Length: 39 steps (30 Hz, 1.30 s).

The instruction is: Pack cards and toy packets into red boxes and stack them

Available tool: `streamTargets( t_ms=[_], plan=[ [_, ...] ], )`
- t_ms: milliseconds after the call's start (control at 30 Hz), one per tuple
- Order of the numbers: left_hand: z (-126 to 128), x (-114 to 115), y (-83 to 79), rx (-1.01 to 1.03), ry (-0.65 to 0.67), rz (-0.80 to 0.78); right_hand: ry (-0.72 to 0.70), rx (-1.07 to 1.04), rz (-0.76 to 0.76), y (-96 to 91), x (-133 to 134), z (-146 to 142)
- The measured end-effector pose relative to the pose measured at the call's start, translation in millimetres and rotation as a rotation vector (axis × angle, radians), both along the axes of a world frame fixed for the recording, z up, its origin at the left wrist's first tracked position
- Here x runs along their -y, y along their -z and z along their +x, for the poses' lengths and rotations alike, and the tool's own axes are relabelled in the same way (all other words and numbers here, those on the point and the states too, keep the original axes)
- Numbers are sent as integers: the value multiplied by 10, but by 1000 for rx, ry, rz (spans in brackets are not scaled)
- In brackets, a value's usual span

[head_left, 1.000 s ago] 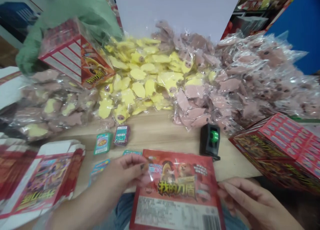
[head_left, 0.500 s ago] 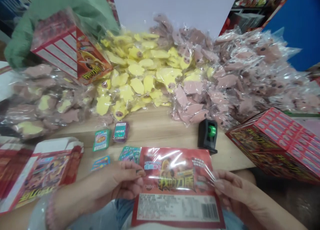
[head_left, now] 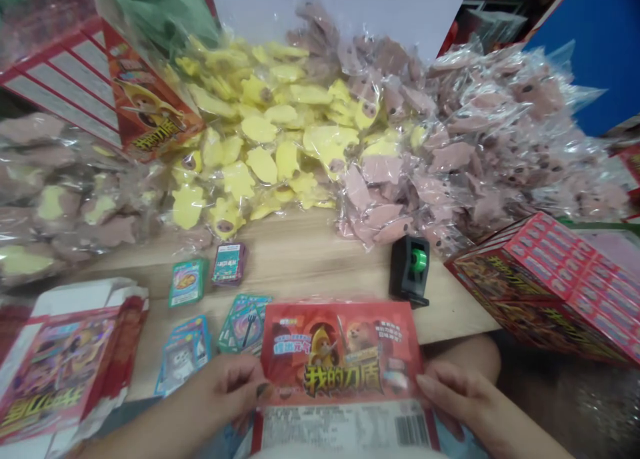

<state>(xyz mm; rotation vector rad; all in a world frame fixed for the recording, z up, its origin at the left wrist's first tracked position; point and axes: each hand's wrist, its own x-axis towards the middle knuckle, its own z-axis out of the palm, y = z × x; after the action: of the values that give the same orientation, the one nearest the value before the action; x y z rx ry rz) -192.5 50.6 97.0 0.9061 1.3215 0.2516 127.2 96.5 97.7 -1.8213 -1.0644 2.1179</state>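
Note:
A red printed package (head_left: 345,352), with cartoon figures, large yellow lettering and a barcode on its pale lower panel, lies before me at the table's front edge. My left hand (head_left: 233,389) pinches its left side between thumb and fingers. On the opposite side my right hand (head_left: 457,392) grips the edge, thumb on top. Teal cards (head_left: 245,322) are fanned out just beyond my left hand, partly behind the package. Blue-edged cards (head_left: 184,352) lie to the left of them.
Two card stacks (head_left: 186,282) (head_left: 229,264) and a black tape dispenser (head_left: 409,271) stand on the table. Bagged yellow toys (head_left: 263,162) and pinkish toys (head_left: 455,159) are heaped behind. Printed boxes stand at right (head_left: 545,286) and back left (head_left: 145,99); an open-flapped carton (head_left: 55,366) lies left.
The package has tilted, so glare has left its front and the print shows more clearly. Both hands have stayed on its sides and sit slightly lower. The view has shifted a little.

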Motion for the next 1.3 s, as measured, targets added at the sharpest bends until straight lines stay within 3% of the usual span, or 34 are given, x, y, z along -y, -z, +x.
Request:
streamTargets(
  t_ms=[233,567,800,1000,1300],
  plan=[
    [83,109,-83,-57,14,14,-72,1,-35,75,112,68],
    [116,153,-104,-219,92,61,-124,51,44,-47,61,18],
    [192,75,-166,-379,158,51,-234,137,172,21,84,33],
    [178,24,-92,-458,236,84,-316,223,280,151,67,57],
    [164,-90,-66,-556,275,142,-310,276,325,78,-74,37]
  ],
)
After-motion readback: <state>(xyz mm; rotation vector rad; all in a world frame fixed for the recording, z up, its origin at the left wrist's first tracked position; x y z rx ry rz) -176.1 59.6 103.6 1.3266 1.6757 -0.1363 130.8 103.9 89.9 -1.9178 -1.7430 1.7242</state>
